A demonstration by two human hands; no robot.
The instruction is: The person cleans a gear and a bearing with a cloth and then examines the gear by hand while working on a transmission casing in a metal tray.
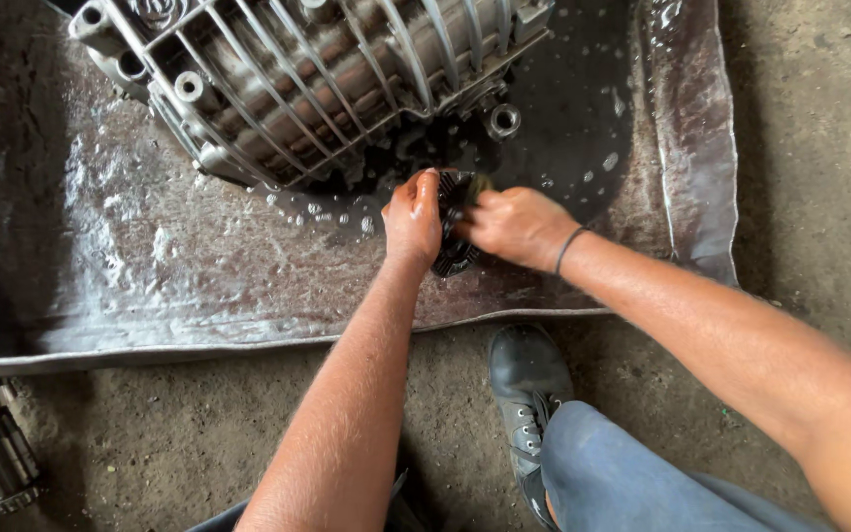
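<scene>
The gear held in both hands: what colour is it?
Black, seen in the head view: the gear sits between the left hand and right hand.

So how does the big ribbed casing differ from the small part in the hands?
The ribbed casing is large, pale grey metal and lies untouched on the wet sheet. The toothed part is small, dark, and gripped between the left hand and right hand. Both look metal and wet.

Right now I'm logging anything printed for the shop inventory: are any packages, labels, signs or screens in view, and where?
None in view: only a ribbed metal casing on a wet metal sheet, and both hands, left hand and right hand, on a dark toothed part.
</scene>
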